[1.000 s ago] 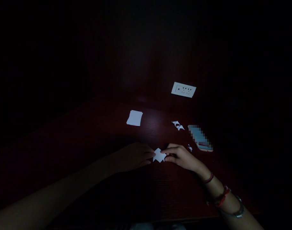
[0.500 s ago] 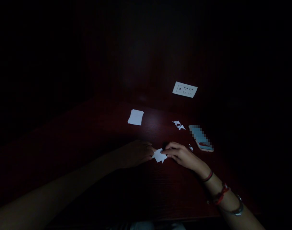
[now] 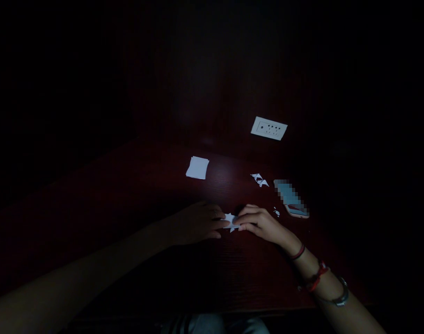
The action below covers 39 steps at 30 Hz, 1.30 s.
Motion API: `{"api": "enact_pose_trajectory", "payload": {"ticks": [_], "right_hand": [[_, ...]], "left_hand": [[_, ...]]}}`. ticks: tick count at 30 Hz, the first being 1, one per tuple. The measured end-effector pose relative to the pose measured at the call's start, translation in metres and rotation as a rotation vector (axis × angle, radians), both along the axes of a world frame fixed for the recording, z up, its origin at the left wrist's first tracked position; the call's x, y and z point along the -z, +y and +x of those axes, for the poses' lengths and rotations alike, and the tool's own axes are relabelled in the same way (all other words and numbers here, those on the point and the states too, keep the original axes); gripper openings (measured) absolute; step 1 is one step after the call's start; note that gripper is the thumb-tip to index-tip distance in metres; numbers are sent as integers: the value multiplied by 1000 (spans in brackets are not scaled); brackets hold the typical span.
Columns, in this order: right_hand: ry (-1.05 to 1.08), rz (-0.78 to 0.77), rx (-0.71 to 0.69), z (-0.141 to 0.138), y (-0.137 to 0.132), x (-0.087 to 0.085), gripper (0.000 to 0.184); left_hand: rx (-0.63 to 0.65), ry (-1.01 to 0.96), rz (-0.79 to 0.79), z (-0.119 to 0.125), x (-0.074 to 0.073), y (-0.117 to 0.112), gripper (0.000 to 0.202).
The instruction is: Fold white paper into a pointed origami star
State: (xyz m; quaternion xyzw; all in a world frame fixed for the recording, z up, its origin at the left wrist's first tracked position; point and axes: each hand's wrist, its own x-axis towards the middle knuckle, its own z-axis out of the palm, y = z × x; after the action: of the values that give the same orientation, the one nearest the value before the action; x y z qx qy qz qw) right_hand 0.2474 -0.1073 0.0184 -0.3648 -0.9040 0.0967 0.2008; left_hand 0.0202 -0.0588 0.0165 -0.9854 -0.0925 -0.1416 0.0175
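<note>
A small piece of white folded paper (image 3: 230, 221) with pointed edges lies on the dark red table between my hands. On its left side, the fingers of my left hand (image 3: 200, 225) hold the paper in deep shadow. From the right, my right hand (image 3: 259, 221) grips its other side, thumb low and index finger on top. Fingers cover both ends of the paper, so only its middle and a few points show. Bands and a metal bracelet circle my right wrist.
A stack of white paper squares (image 3: 197, 168) lies farther back on the table (image 3: 145, 185). Cut paper scraps (image 3: 260, 180) and tiny bits (image 3: 276, 212) are at the right, beside a phone (image 3: 291, 198). A wall socket (image 3: 269, 128) is behind. Surroundings are dark.
The paper shows as a narrower strip now, its lower part folded or covered. My left fingers have come farther over it, and my right fingers have shifted slightly left.
</note>
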Motion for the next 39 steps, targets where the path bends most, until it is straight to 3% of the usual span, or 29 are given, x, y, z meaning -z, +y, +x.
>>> {"api": "enact_pose_trajectory", "payload": {"ticks": [15,24,39], "right_hand": [[-208,97,6,-7,-7,-5,21],[17,-119,100,-13,-6,-6,13],[100,-249,270,-16,0,-3,11]], "left_hand": [[38,23,13,-2,5,0,35],[50,30,-97,1,-1,-2,33],[46,37,-175,3,-10,-4,33]]}}
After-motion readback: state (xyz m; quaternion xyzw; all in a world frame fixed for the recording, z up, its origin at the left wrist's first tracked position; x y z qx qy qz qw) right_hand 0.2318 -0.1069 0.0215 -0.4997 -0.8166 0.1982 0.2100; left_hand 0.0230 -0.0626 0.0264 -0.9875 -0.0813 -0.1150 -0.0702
